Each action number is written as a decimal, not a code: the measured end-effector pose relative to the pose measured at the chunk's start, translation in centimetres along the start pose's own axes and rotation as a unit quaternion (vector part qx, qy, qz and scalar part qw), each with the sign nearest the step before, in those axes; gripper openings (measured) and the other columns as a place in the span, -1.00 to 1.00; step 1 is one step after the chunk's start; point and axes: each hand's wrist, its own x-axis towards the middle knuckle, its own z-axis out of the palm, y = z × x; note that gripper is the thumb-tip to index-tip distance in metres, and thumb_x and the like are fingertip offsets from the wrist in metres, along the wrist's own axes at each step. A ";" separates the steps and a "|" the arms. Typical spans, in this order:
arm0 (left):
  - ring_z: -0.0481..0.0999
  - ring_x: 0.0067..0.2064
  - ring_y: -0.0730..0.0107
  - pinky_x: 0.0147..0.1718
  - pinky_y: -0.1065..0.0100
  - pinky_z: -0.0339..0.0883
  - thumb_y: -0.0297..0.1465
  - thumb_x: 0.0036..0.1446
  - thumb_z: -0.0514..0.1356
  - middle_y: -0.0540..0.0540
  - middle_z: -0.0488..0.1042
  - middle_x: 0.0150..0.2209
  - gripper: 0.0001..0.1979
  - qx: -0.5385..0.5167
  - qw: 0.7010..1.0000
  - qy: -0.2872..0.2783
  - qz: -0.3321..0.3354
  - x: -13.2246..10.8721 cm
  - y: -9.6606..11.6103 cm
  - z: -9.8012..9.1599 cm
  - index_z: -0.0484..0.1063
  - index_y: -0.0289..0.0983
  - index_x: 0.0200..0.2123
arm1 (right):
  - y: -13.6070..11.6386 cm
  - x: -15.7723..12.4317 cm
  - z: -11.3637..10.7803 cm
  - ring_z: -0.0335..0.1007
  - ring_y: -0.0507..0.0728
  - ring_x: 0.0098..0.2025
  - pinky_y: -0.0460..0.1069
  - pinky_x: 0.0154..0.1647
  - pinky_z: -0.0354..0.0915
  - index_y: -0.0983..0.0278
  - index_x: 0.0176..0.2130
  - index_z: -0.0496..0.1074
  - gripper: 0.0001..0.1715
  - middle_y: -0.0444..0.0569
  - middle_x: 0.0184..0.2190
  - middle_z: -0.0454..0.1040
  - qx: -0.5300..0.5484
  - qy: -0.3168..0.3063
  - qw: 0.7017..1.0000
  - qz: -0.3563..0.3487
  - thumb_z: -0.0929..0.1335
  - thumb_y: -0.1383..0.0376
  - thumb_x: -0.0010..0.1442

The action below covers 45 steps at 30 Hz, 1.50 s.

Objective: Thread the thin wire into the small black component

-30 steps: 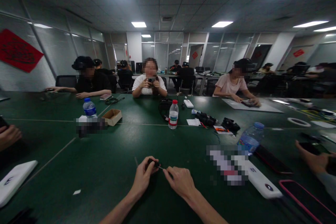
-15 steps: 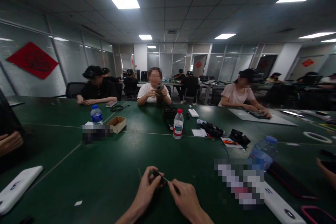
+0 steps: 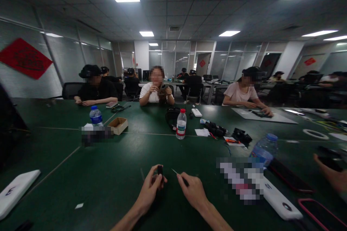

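The left hand (image 3: pixel 148 192) pinched a small black object (image 3: pixel 160 170) upright between its fingertips, above the green table (image 3: pixel 54 158). The right hand (image 3: pixel 193 192) pinched a thin metal pin (image 3: pixel 175 172) near it, not touching

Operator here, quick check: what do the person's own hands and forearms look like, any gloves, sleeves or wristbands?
The left hand and right hand are bare, with no gloves. The left forearm and right forearm show no sleeve, and no watch, band or cable is visible on either.
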 end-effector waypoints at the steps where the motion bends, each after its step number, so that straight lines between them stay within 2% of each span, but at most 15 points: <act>1: 0.39 -0.41 0.39 -0.40 0.39 0.22 -0.02 0.14 0.17 -0.06 0.49 -0.36 -0.42 -0.003 1.000 -0.004 -0.005 0.0 0.0 0.0 0.25 -0.21 0.12 | 0.2 0.0 0.0 0.43 0.05 -0.46 -0.10 -0.42 0.20 0.23 -0.34 0.47 -0.40 -0.09 -0.48 0.51 -0.004 0.007 1.000 0.006 0.05 0.05 0.41; 6: 0.24 -0.52 0.46 -0.52 0.44 0.07 0.01 0.18 0.11 0.08 0.32 -0.53 -0.38 0.007 1.000 -0.026 -0.010 -0.2 0.0 0.0 0.18 -0.21 0.18 | 0.2 -0.2 0.3 0.42 0.04 -0.48 -0.11 -0.45 0.18 0.23 -0.36 0.47 -0.42 -0.10 -0.48 0.52 -0.024 -0.005 1.000 -0.010 0.07 0.05 0.40; 15: 0.20 -0.54 0.49 -0.55 0.46 0.04 0.01 0.14 0.15 0.10 0.25 -0.54 -0.31 0.016 1.000 -0.018 -0.016 -0.2 -0.3 0.0 0.18 -0.25 0.22 | -0.5 -0.3 -0.1 0.44 0.04 -0.44 -0.12 -0.43 0.22 0.23 -0.31 0.47 -0.43 -0.08 -0.44 0.52 -0.012 -0.027 0.999 -0.010 0.05 0.08 0.41; 19: 0.18 -0.52 0.50 -0.53 0.45 0.04 -0.03 0.16 0.15 0.11 0.20 -0.54 -0.36 0.006 0.999 -0.029 -0.012 0.1 -0.7 -0.1 0.22 -0.28 0.20 | -0.5 -0.4 -0.1 0.44 0.04 -0.43 -0.11 -0.43 0.23 0.24 -0.30 0.48 -0.43 -0.07 -0.43 0.52 -0.005 -0.036 0.999 -0.007 0.05 0.08 0.41; 25: 0.20 -0.48 0.48 -0.49 0.44 0.08 -0.05 0.14 0.18 0.08 0.23 -0.52 -0.45 0.013 1.000 -0.014 -0.010 0.3 -1.1 -0.4 0.36 -0.31 0.06 | -0.3 -0.5 0.0 0.43 0.03 -0.44 -0.11 -0.41 0.23 0.25 -0.32 0.47 -0.46 -0.09 -0.45 0.51 -0.009 -0.023 1.000 -0.012 0.08 0.09 0.41; 35: 0.26 -0.42 0.42 -0.46 0.40 0.12 -0.01 0.06 0.21 -0.07 0.45 -0.34 -0.42 0.076 0.997 0.017 -0.001 0.6 -0.9 -0.4 0.47 -0.29 0.02 | -0.3 -0.5 0.0 0.45 0.02 -0.41 -0.13 -0.42 0.25 0.25 -0.29 0.50 -0.45 -0.06 -0.43 0.53 0.007 -0.036 0.998 -0.044 0.08 0.11 0.41; 45: 0.24 -0.44 0.40 -0.46 0.40 0.09 0.03 0.10 0.14 -0.03 0.40 -0.44 -0.43 0.117 0.993 0.029 0.016 0.5 -1.2 -0.8 0.51 -0.30 -0.06 | -0.6 -0.5 -0.1 0.42 0.02 -0.46 -0.14 -0.46 0.20 0.24 -0.31 0.50 -0.46 -0.08 -0.46 0.51 -0.043 -0.052 0.996 -0.055 0.08 0.10 0.40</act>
